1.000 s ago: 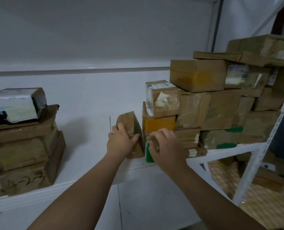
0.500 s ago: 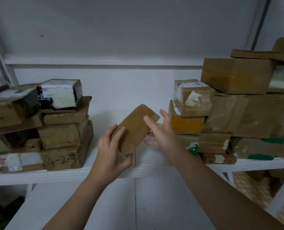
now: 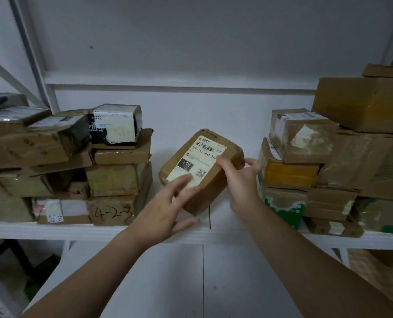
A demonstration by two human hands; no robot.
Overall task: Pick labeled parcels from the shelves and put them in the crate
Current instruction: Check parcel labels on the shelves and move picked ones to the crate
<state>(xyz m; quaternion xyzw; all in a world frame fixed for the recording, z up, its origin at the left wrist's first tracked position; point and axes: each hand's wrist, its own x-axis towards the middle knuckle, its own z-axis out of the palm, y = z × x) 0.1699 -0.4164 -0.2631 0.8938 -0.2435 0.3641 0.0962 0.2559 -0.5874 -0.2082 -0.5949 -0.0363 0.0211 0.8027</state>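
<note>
Nearest you, your left hand (image 3: 165,210) sits at seven o'clock of the parcel (image 3: 210,188), fingers straight and spread, tips resting on the label (image 3: 197,157), thumb loose underneath. Your right hand (image 3: 239,182), at four o'clock, does the holding, with the thumb on the face and the fingers wrapped round the far edge. The parcel is tilted, label towards you, above the shelf (image 3: 53,230), between the left stack (image 3: 117,180) at nine and the right stack (image 3: 305,171) at three. It looks light and fairly stiff (taped cardboard, probably slick), so clamp the short edges, not the label. No crate in sight.
</note>
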